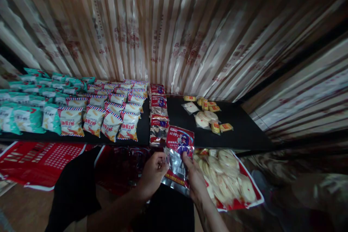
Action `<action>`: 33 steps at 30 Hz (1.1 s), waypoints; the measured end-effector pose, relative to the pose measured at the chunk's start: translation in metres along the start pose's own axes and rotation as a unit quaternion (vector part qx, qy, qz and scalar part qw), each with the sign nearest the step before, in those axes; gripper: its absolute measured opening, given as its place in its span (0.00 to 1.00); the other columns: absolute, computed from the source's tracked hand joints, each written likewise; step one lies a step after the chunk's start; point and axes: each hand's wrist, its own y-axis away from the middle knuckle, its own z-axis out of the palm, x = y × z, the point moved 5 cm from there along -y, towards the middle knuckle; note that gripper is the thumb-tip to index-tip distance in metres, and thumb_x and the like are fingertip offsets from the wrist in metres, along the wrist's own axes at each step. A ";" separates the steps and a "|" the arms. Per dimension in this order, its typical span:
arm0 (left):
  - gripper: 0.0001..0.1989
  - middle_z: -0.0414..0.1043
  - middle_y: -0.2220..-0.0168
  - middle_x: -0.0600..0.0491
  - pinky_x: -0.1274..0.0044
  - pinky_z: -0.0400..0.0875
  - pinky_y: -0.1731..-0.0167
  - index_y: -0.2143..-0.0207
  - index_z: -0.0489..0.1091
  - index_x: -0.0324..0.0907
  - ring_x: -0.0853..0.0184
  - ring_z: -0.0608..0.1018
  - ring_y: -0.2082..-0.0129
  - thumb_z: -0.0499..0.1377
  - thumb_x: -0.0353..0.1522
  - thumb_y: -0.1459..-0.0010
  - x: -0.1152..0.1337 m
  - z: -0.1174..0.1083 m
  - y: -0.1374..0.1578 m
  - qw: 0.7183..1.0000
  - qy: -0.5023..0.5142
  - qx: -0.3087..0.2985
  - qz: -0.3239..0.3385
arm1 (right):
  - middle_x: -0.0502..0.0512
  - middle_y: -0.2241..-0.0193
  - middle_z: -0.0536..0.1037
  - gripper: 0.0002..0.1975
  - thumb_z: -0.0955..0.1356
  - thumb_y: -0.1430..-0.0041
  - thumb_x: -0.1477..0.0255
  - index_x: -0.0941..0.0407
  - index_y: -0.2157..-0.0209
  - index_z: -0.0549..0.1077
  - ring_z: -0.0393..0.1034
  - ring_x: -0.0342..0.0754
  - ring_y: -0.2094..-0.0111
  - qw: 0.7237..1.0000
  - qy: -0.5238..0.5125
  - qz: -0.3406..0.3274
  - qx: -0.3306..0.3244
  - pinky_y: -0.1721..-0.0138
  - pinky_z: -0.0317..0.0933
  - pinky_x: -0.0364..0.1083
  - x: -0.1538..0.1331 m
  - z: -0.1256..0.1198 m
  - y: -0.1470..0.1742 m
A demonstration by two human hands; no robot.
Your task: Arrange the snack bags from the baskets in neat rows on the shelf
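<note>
Fingers of the left hand [152, 174] pinch the left edge of a red snack packet [178, 159]; fingers of the right hand [193, 175] clamp its right edge. The packet hangs upright between them, just below the front lip of the black shelf [239, 130], in line with a column of matching red packets [158, 114]. Risk: the glossy film may slip from so shallow an edge grip, or the packet may nudge the column askew. A tray of round crackers [228, 177] lies beside the right wrist and could be knocked.

No legible print on the held red packet [178, 152]
</note>
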 end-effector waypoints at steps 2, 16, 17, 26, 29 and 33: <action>0.12 0.74 0.68 0.52 0.76 0.70 0.66 0.63 0.67 0.40 0.67 0.77 0.68 0.58 0.31 0.52 0.004 -0.004 -0.011 1.000 -0.008 0.029 0.005 | 0.53 0.70 0.81 0.23 0.73 0.57 0.57 0.54 0.60 0.73 0.76 0.53 0.70 1.000 0.014 -0.010 -0.016 0.69 0.69 0.49 -0.009 0.010 -0.011; 0.24 0.75 0.63 0.53 0.73 0.72 0.58 0.48 0.65 0.44 0.67 0.77 0.64 0.58 0.27 0.50 0.045 -0.042 -0.105 0.960 -0.164 0.182 0.136 | 0.56 0.60 0.77 0.34 0.67 0.48 0.69 0.57 0.40 0.56 0.72 0.49 0.61 0.894 0.320 -0.310 -0.047 0.54 0.64 0.50 -0.063 0.082 -0.143; 0.24 0.75 0.62 0.52 0.72 0.71 0.56 0.48 0.64 0.43 0.67 0.77 0.62 0.57 0.27 0.50 0.043 -0.043 -0.106 0.956 -0.190 0.183 0.128 | 0.57 0.58 0.77 0.29 0.66 0.47 0.70 0.57 0.43 0.61 0.71 0.49 0.59 0.879 0.347 -0.325 -0.052 0.53 0.63 0.50 -0.060 0.084 -0.147; 0.24 0.71 0.56 0.47 0.73 0.68 0.52 0.46 0.64 0.39 0.64 0.74 0.56 0.55 0.28 0.48 0.030 -0.045 -0.100 0.914 -0.352 0.185 0.081 | 0.60 0.55 0.75 0.17 0.62 0.45 0.74 0.58 0.53 0.72 0.68 0.50 0.54 0.798 0.463 -0.386 -0.017 0.49 0.61 0.49 -0.038 0.078 -0.146; 0.24 0.69 0.57 0.48 0.74 0.67 0.53 0.46 0.64 0.40 0.65 0.74 0.58 0.54 0.29 0.47 0.034 -0.044 -0.095 0.906 -0.375 0.186 0.064 | 0.60 0.54 0.74 0.18 0.62 0.44 0.75 0.59 0.52 0.71 0.67 0.51 0.53 0.782 0.489 -0.387 -0.017 0.48 0.60 0.49 -0.037 0.078 -0.142; 0.24 0.67 0.57 0.48 0.75 0.65 0.51 0.46 0.64 0.40 0.65 0.73 0.57 0.53 0.29 0.47 0.039 -0.041 -0.089 0.894 -0.406 0.181 0.057 | 0.60 0.52 0.73 0.18 0.61 0.44 0.74 0.60 0.51 0.71 0.64 0.53 0.51 0.759 0.519 -0.393 -0.004 0.47 0.58 0.51 -0.037 0.079 -0.136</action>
